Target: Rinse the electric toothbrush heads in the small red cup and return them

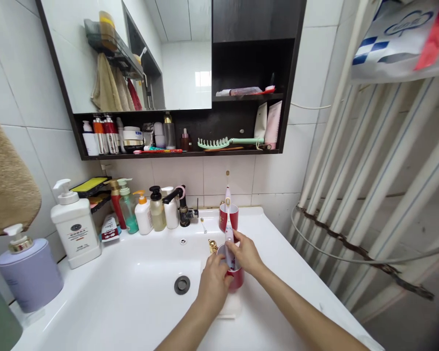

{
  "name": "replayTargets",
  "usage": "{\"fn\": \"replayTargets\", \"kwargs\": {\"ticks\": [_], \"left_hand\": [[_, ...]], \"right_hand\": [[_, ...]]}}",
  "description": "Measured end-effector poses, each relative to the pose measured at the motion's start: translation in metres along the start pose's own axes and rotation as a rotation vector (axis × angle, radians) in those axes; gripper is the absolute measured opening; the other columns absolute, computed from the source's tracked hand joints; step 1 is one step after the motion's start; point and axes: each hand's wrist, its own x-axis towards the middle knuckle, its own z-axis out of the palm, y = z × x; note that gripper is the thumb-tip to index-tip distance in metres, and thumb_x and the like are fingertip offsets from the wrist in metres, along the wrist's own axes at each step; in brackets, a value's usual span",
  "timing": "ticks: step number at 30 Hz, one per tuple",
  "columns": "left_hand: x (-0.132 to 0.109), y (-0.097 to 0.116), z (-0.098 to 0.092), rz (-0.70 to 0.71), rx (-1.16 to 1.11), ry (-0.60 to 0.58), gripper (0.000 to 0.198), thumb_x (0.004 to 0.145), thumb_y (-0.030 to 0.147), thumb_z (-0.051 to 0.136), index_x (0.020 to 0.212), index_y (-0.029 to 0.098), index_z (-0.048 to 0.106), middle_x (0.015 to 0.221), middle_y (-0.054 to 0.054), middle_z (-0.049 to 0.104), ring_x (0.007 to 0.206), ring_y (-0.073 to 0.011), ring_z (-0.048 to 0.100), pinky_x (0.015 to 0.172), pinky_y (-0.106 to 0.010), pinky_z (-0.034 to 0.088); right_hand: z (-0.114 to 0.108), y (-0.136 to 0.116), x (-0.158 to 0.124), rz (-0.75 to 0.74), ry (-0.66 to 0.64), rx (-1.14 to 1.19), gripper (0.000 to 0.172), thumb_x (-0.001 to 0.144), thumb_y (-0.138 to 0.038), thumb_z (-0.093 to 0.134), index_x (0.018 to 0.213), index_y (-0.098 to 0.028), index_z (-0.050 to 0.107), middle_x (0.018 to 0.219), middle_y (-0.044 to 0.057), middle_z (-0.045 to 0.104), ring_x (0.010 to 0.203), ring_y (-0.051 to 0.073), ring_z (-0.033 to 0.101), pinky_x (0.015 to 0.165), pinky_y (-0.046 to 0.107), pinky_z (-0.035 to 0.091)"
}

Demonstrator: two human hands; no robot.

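Note:
Over the right side of the sink, my left hand point(215, 277) grips the rim and side of a red cup point(237, 282) with a pale inside and a gold handle point(212, 245). My right hand point(247, 252) pinches a white patterned electric toothbrush point(229, 222), which stands head up with its lower end inside that cup. Just behind is a second red cup point(234, 213) on the sink's back ledge. A pale purple toothbrush point(228, 192) rises from about there, partly hidden by the white one.
A black faucet point(184, 212) and several pump bottles line the back ledge, with a small brush head point(203, 224) beside the faucet. A drain point(182, 285) lies left of my hands. Above hangs a dark mirror cabinet point(190, 157); white pipes point(351, 195) run along the right.

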Motion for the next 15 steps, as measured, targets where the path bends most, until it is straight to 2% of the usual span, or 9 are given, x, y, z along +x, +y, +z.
{"fn": "replayTargets", "kwargs": {"ticks": [4,6,9,15], "left_hand": [[0.026,0.027,-0.004,0.145,0.017,-0.022,0.016,0.059,0.014,0.045,0.069,0.019,0.055,0.094,-0.003,0.049,0.091,-0.0166,0.038,0.078,-0.027,0.032],[0.045,0.038,-0.003,0.214,0.031,-0.041,0.015,0.059,0.017,0.047,0.072,0.019,0.055,0.095,-0.002,0.049,0.090,-0.0160,0.039,0.078,-0.026,0.033],[0.075,0.049,0.006,0.289,0.059,-0.069,0.015,0.060,0.018,0.048,0.073,0.018,0.055,0.098,-0.002,0.047,0.090,-0.0150,0.040,0.079,-0.024,0.032],[0.127,0.049,0.033,0.317,0.152,-0.120,0.013,0.064,0.019,0.046,0.074,0.013,0.053,0.099,-0.006,0.045,0.090,-0.0161,0.041,0.076,-0.029,0.035]], "right_hand": [[-0.036,-0.005,0.010,0.000,0.027,0.017,0.030,0.060,-0.027,0.045,0.087,-0.018,0.052,0.077,0.002,0.057,0.066,0.016,0.048,0.062,0.027,0.036],[-0.055,-0.004,0.020,-0.012,0.083,0.010,0.031,0.061,-0.028,0.044,0.089,-0.018,0.052,0.080,0.003,0.057,0.070,0.017,0.049,0.064,0.026,0.035],[-0.077,0.004,0.036,-0.017,0.170,-0.068,0.030,0.061,-0.031,0.043,0.087,-0.017,0.052,0.074,0.002,0.057,0.066,0.016,0.049,0.061,0.026,0.036],[-0.094,0.035,0.071,0.025,0.252,-0.167,0.028,0.062,-0.031,0.039,0.081,-0.016,0.053,0.069,0.002,0.057,0.058,0.013,0.046,0.053,0.023,0.035]]}}
